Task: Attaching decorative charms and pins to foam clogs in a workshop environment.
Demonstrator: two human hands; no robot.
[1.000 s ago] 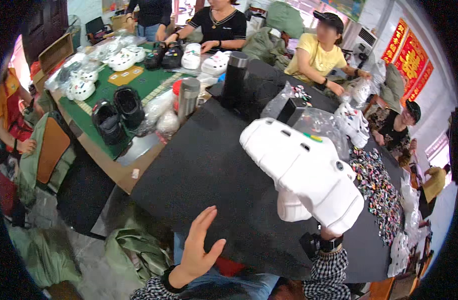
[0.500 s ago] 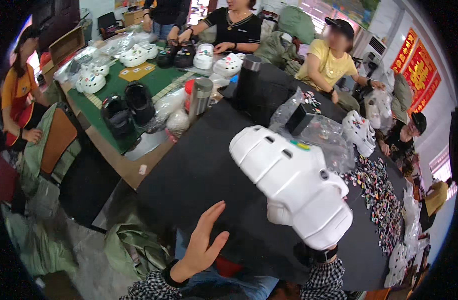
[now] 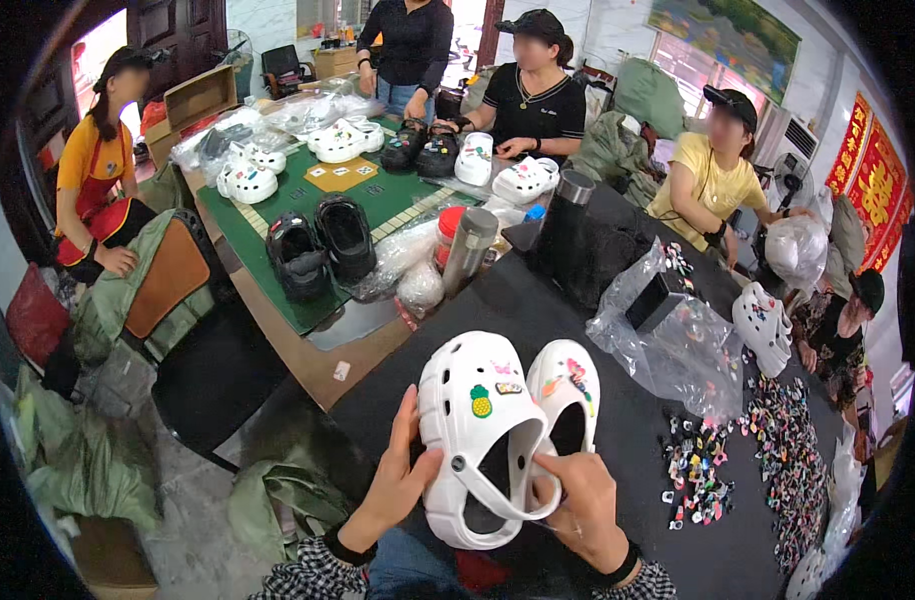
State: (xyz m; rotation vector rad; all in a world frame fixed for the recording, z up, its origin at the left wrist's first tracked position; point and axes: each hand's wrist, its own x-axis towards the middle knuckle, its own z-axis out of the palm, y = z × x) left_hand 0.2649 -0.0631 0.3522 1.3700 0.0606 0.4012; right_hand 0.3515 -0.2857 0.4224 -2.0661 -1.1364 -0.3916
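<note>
A pair of white clogs is held in front of me, toes pointing away and uppers facing up. The left clog (image 3: 456,400) carries a pineapple charm (image 3: 480,402) and small pink and dark charms. On the right clog (image 3: 558,362) sit pink and orange charms. My left hand (image 3: 396,490) is closed on the outer side of the left clog, thumb near its rim. My right hand (image 3: 585,505) grips at the heels between both clogs, beside the left clog's heel strap (image 3: 488,497); some of its fingers are hidden.
Loose colourful charms (image 3: 700,470) are spread over the black table (image 3: 618,540) at right. Beyond lie a clear plastic bag (image 3: 683,365) and another white clog (image 3: 763,328). Dark (image 3: 568,215) and steel (image 3: 470,245) flasks stand farther off. Several people surround the tables.
The clogs have come from the right to in front of me and turned uppers-up. My left hand, open and free before, now holds the left clog. The whole view has shifted.
</note>
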